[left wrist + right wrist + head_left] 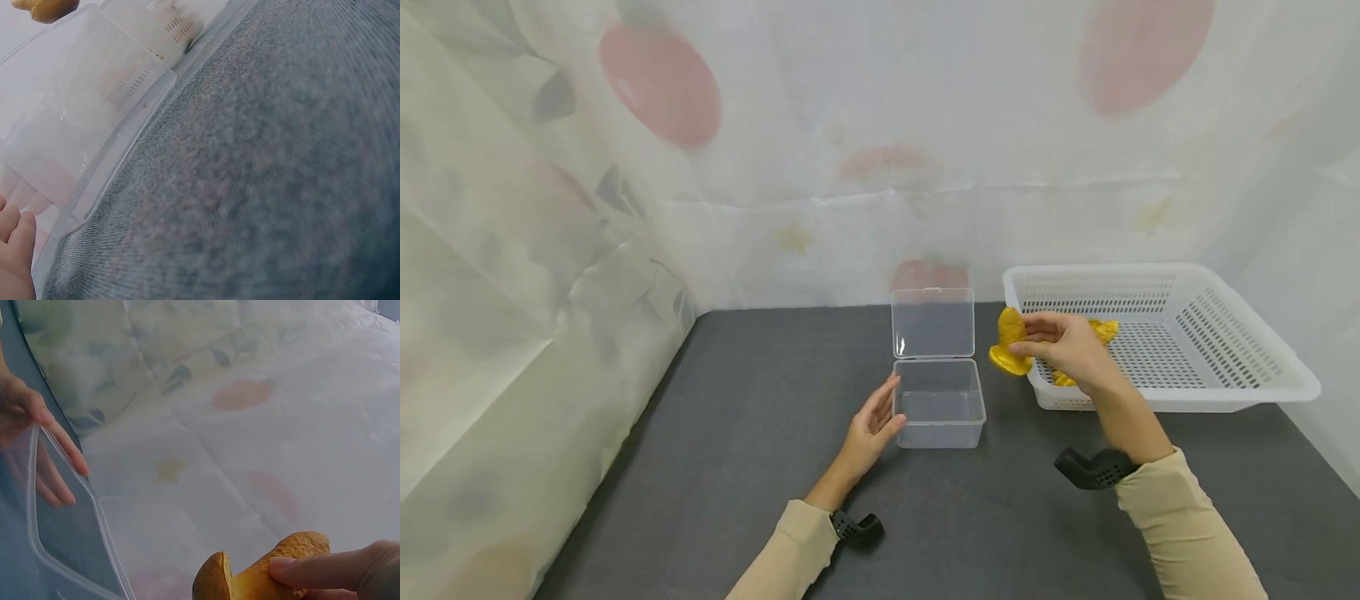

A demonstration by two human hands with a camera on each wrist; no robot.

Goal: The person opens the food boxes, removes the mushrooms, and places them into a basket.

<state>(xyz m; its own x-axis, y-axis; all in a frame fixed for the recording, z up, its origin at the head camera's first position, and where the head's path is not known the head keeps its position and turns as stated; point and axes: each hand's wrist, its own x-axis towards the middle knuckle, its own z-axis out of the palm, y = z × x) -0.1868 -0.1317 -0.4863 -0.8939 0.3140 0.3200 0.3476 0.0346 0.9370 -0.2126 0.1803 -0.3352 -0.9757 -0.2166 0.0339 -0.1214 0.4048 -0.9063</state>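
Observation:
A clear plastic box point(940, 435) sits on the dark table with its hinged lid point(933, 325) raised at the back. My left hand point(869, 429) is at the box's left side, fingers extended along the wall and thumb near the front corner. To the right of the box, my right hand point(1070, 346) pinches a golden-yellow piece point(1011, 333) between thumb and fingers. This piece has a wide rounded flange point(212, 578) at one end and a rough, bumpy body point(306, 544). It is held beside the white basket's left rim.
A white slotted plastic basket point(1247, 398) stands at the back right, with more golden-yellow pieces point(1105, 330) inside, partly behind my right hand. Patterned white sheeting point(820, 125) hangs behind the table and down the left side.

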